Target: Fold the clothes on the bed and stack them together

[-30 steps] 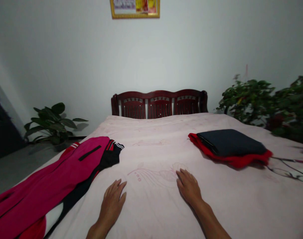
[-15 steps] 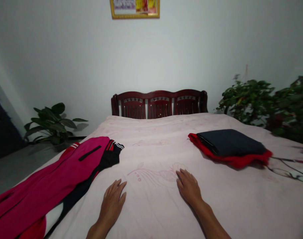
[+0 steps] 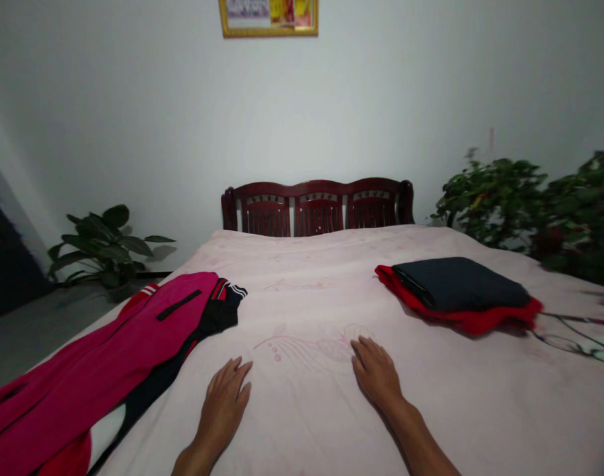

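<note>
My left hand (image 3: 223, 400) lies palm down on the pale pink bedsheet (image 3: 302, 423), fingers stretched out and holding nothing. To its left a magenta jacket (image 3: 158, 340) is spread over darker clothing with black, red and white parts. My right hand (image 3: 377, 373) also rests flat on the sheet, open, over a printed flower pattern. Beyond it on the right sits a folded dark navy garment (image 3: 463, 284) on top of a folded red garment (image 3: 473, 322).
Eyeglasses (image 3: 564, 342) lie on the bed right of the folded stack. A dark red wooden headboard (image 3: 318, 206) stands at the far end against the wall. Leafy plants grow at left (image 3: 108, 244) and right (image 3: 500, 198). A gold picture frame (image 3: 271, 32) hangs above.
</note>
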`<state>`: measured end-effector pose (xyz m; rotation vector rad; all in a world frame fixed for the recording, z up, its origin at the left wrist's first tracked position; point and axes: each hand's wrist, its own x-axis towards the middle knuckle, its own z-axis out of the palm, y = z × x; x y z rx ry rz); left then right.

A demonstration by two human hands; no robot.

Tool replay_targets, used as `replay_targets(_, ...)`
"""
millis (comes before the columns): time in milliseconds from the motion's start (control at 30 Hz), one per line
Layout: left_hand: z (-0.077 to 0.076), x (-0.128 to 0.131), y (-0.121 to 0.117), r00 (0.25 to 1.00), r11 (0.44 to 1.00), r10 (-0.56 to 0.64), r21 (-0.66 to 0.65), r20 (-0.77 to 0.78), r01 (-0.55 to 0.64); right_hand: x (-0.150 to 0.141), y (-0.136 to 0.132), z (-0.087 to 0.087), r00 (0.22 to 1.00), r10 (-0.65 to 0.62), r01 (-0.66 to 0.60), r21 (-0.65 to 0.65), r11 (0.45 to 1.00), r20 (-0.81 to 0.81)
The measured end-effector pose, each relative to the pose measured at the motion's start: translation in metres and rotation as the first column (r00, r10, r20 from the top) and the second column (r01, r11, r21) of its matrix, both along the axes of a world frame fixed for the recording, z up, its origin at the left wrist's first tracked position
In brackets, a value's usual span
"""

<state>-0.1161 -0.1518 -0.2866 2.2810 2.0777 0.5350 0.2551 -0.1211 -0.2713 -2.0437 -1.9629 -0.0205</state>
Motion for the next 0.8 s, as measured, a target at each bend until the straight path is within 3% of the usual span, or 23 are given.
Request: replay_targets(800,0.0032,0.0011,-0.0007,1.000,1.000,0.002,-0.016,-0.003,-0.002,-0.0012,0.0002,0.0025,1.000,-0.013,0.013,-0.040,0.999,0.003)
